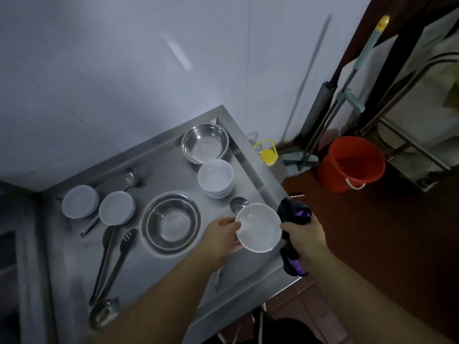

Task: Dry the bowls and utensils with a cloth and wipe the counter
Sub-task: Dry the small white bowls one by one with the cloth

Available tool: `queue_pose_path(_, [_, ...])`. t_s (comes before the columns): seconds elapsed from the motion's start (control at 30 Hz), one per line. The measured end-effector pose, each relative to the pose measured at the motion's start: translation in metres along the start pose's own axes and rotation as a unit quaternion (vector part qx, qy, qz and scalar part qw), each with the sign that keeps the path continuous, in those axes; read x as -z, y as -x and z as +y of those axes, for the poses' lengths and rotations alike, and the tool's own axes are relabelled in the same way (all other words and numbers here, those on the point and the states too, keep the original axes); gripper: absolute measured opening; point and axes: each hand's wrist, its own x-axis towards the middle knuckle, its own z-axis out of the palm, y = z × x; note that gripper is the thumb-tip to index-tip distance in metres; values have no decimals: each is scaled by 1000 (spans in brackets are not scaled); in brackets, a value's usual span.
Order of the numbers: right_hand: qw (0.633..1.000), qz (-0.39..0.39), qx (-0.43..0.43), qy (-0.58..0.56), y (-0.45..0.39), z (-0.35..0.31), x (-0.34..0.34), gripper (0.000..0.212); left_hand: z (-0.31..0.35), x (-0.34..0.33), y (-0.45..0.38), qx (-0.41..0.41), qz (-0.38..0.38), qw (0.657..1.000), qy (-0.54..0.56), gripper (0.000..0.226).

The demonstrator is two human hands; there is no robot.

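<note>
Bowls are sitting across the steel table [173, 276], which is filling the lower left and centre of the frame. Two white bowls [80, 201] and [116, 207] are lying side by side at the left edge of the table. Just below them, a dark spatula [105, 263] and a slotted spoon [119, 259] are lying close together, with a steel ladle [103, 313] showing below them. A ladle [131, 178] is resting above, near the wall. In the middle, a steel bowl [172, 223] is sitting on the table. Further right and higher, a second steel bowl [205, 143] is standing in the table corner, and a stack of white bowls [215, 178] is standing just below it. Right of centre, the left hand [222, 235] is gripping the left rim of a white bowl [258, 227], holding it above the table. The right hand [304, 238] is clutching a dark cloth [294, 214] with purple parts, against the bowl's right rim. On the floor at upper right, an orange bucket [351, 163] is standing beside a mop [347, 95].
</note>
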Motion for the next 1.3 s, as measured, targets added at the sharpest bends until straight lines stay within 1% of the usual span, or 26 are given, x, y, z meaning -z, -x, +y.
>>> queue_pose_path(0.1, [999, 14, -19, 22, -19, 17, 3, 68, -16, -12, -23, 36, 23, 999, -6, 35])
queue_pose_path(0.17, [999, 25, -32, 27, -28, 27, 2, 69, -27, -14, -36, 39, 37, 998, -25, 35])
queue_pose_path(0.23, [998, 31, -39, 29, -35, 34, 0, 65, -35, -14, -47, 28, 54, 997, -49, 34])
queue_pose_path(0.3, [998, 36, -38, 28, -39, 36, -3, 60, -39, -14, -56, 21, 72, 996, -49, 32])
queue_pose_path(0.43, [998, 31, -26, 41, -47, 36, -11, 59, -44, -13, -69, 5, 95, 993, -68, 23])
queue_pose_path(0.6, [998, 25, -17, 50, -54, 39, -17, 52, -53, -11, -83, -5, 124, 988, -92, 24])
queue_pose_path(0.7, [998, 7, -12, 68, -57, 43, -23, 44, -57, -8, -90, -3, 146, 983, -110, 27])
queue_pose_path(0.83, [996, 5, 12, 85, -59, 46, -28, 38, -59, -6, -93, -8, 158, 981, -109, 25])
queue_pose_path(1.0, [996, -8, 35, 82, -57, 44, -24, 40, -60, -7, -88, -24, 152, 980, -123, 25])
queue_pose_path(1.1, [993, -16, 59, 96, -52, 37, -17, 38, -54, -6, -80, -41, 150, 971, -180, 20])
queue_pose_path(1.2, [989, -17, 102, 108, -41, 22, -12, 43, -44, 5, -64, -62, 145, 962, -225, 13])
queue_pose_path(1.23, [986, -17, 117, 118, -37, 16, -12, 44, -40, 10, -58, -68, 145, 957, -242, 16])
queue_pose_path(1.3, [979, -19, 141, 149, -29, 4, -16, 41, -35, 22, -45, -76, 153, 950, -261, 31])
